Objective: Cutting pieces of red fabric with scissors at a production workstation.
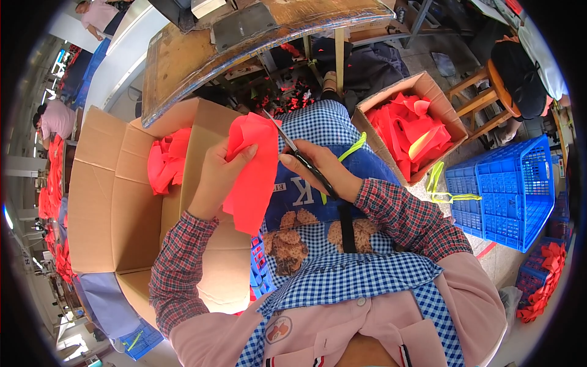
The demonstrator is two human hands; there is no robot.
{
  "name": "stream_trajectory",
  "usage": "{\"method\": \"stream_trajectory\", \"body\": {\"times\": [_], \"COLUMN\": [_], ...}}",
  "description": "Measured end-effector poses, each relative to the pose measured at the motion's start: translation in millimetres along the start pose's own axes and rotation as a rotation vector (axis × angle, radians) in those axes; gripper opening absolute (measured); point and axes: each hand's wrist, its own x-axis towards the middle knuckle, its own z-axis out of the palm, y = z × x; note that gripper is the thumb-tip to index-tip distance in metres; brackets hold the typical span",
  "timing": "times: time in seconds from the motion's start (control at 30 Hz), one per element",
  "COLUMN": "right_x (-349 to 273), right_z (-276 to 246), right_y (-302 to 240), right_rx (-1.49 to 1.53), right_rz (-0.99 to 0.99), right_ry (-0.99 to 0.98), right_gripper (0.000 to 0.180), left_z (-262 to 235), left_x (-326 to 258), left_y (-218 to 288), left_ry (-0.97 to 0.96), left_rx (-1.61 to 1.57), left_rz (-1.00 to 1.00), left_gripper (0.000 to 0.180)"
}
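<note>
My left hand [221, 173] grips a bright red-orange piece of fabric [254, 168] that hangs over my lap. My right hand [321, 170] holds small dark scissors [292, 149], whose blades point up and left at the fabric's top right edge. Both hands sit above my blue checked apron [342, 275]. A yellow-green cord [353, 147] runs behind my right hand. My sleeves are red plaid.
A large cardboard box [116, 202] on my left holds more red fabric [166, 160]. A smaller box [422, 85] of red pieces stands at the right, beside a blue plastic crate [513, 189]. A wooden worktable [244, 37] is ahead, with a wooden stool [489, 98] to its right. Other people work at far left.
</note>
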Motion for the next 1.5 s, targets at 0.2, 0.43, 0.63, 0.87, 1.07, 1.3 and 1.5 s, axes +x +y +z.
{"method": "stream_trajectory", "body": {"times": [0.2, 0.43, 0.63, 0.87, 1.07, 1.3, 1.5], "right_x": [-3.3, -2.0, 9.0, 9.6, 7.8, 8.4, 9.0], "right_z": [-2.5, 0.6, -26.7, -28.4, -30.1, -28.4, -28.5], "right_y": [0.0, 4.6, 10.9, 27.2, 23.2, 27.2, 24.9], "right_rx": [-0.022, 0.153, 0.518, 0.557, 0.562, 0.509, 0.506], "right_rz": [0.049, 0.112, 0.302, 0.311, 0.307, 0.304, 0.277], "right_ry": [-0.025, 0.039, 0.147, 0.127, 0.094, 0.07, 0.068], "right_gripper": [0.039, 0.042, 0.042, 0.043, 0.042, 0.037, 0.045], "left_z": [-1.0, -10.9, -36.2, -73.9, -100.6, -109.1, -108.5], "left_x": [1.3, 8.8, 27.7, 87.7, 132.3, 161.2, 161.4], "left_y": [1.4, -8.0, 25.5, 103.4, 129.1, 136.0, 139.4], "left_ry": [-0.034, 0.014, 0.058, 0.015, 0.006, -0.006, 0.028], "left_rx": [0.034, 0.108, -0.097, -0.213, -0.075, -0.069, -0.087], "left_rz": [-0.026, 0.051, 0.138, 0.273, 0.251, 0.246, 0.223], "left_gripper": [0.027, 0.028, 0.03, 0.033, 0.037, 0.041, 0.036]}}
